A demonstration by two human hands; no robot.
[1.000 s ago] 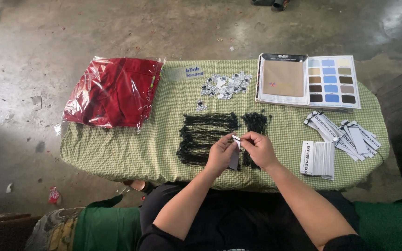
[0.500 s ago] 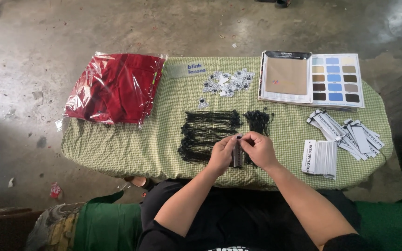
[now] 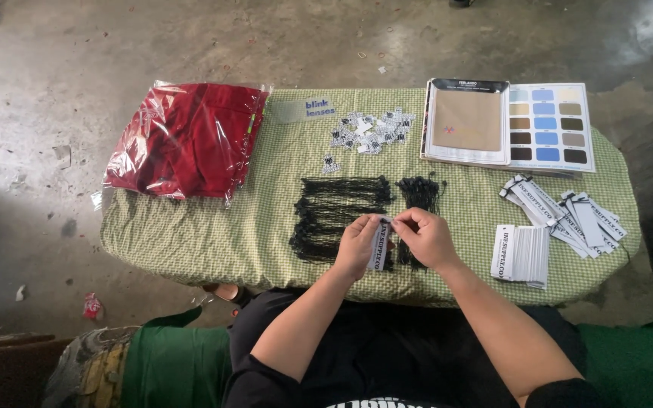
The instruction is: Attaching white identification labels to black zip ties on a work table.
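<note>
At the near edge of the table: both hands meet over a pile of black strings.
Left hand (image 3: 357,245): fingers curled closed on a narrow white hang tag (image 3: 378,243), holding it upright by its left edge.
Right hand (image 3: 426,236): fingers pinched together at the tag's top end; whether a string is in the pinch cannot be told.
Hang tag: between the two hands, above the near end of the black strings (image 3: 338,211).
Table (image 3: 190,234): covered in green checked cloth.
Tag stack (image 3: 521,254): white tags, neatly piled, right of the right hand.
Loose tags (image 3: 561,210): fanned out, just beyond the stack.
Swatch book (image 3: 509,123): open at the far right, tan page and colour squares.
Small labels (image 3: 370,131): scattered at the far middle.
Red garment (image 3: 187,137): in a clear bag, far left, overhanging the table edge.
</note>
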